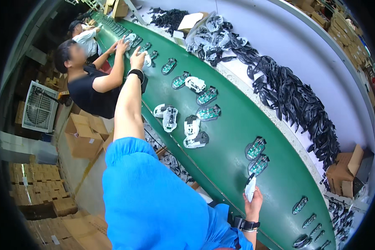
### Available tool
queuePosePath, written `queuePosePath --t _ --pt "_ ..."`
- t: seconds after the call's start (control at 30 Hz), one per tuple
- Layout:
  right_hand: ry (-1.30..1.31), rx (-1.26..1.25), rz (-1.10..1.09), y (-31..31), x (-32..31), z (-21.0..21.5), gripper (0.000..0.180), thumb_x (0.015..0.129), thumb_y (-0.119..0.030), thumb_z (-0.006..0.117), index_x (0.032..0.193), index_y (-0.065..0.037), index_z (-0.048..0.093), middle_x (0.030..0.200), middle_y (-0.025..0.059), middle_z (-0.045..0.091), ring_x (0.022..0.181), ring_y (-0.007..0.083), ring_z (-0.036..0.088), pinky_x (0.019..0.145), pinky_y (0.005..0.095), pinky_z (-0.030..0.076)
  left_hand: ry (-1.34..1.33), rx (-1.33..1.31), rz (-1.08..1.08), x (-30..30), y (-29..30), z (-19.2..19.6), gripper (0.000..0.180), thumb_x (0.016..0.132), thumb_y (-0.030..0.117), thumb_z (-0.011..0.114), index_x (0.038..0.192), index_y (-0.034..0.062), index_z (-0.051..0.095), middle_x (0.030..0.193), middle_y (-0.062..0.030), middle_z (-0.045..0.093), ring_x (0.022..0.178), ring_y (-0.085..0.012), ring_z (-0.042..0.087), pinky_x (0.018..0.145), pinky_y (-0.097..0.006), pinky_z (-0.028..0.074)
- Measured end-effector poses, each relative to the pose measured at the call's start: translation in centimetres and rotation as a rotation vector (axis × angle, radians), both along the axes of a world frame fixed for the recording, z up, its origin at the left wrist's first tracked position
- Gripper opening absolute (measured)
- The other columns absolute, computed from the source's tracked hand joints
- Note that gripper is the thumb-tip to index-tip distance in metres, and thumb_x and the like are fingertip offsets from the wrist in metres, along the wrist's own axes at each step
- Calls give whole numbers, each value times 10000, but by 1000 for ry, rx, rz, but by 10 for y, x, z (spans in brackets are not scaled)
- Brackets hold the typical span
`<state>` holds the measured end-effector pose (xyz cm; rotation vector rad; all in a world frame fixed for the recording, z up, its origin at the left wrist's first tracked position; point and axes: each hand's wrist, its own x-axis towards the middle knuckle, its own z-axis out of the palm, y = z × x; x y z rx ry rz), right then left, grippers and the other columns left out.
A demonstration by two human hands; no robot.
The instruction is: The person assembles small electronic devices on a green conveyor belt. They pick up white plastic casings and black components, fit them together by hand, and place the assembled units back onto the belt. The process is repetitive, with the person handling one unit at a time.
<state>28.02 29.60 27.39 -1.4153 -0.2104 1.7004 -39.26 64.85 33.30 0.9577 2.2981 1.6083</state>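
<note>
My left arm reaches far along the green conveyor belt (233,116). At its end my left hand (138,59) is open, fingers stretched out and apart. Right beside it is a white shell (147,61); I cannot tell whether the hand touches it. Closer in, my right hand (254,201) is closed round a white computer mouse shell (250,188) with a dark edge, tilted up over the belt. Just beyond it lie two mouse bases with green circuit boards (258,165). White and grey mouse shells (170,119) lie grouped near the belt's left edge, beside another board-fitted base (208,112).
A long heap of black plastic parts (287,87) runs along the belt's far side, with clear and grey shells (212,35) piled further up. Co-workers (89,79) work on the left. Cardboard boxes (85,135) and a large fan (40,107) stand on the floor.
</note>
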Motion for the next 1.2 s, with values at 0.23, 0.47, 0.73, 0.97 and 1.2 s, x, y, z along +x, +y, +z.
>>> queuePosePath --t 0.23,0.47,0.73,0.97,1.2 --pt "-3 100 83 8 -16 7 193 881 -26 459 1032 5 574 921 59 638 783 134 616 680 270 502 -495 -151 112 28 -136 -103 324 810 211 639 1122 125 632 1000 -41 636 846 -175 592 673 -357 473" --pt "-416 313 337 52 39 100 143 888 -73 561 997 -13 633 846 -6 635 743 69 560 617 204 432 -515 -28 -358 220 -247 -54 195 872 84 595 1056 34 639 978 -42 650 880 -125 633 709 -255 523" --pt "-320 572 135 35 105 137 127 897 -73 615 999 3 624 891 51 659 789 94 623 701 240 510 -1070 -84 -905 518 -338 27 374 934 181 558 1245 -18 500 1134 -149 608 1014 -233 619 897 -353 505" --pt "466 338 85 -28 122 92 193 956 -110 519 1107 -2 572 1035 67 641 877 145 649 770 287 566 -1514 -159 -1181 632 -354 43 610 890 372 612 1327 -11 426 1305 -188 506 1211 -291 508 1055 -410 378" --pt "26 188 618 -48 159 46 354 868 -189 647 1183 -35 605 1048 62 650 936 146 626 760 320 559 -1393 -406 -971 636 -356 -8 394 876 204 611 1201 18 491 1060 -114 617 1013 -258 607 882 -392 499"
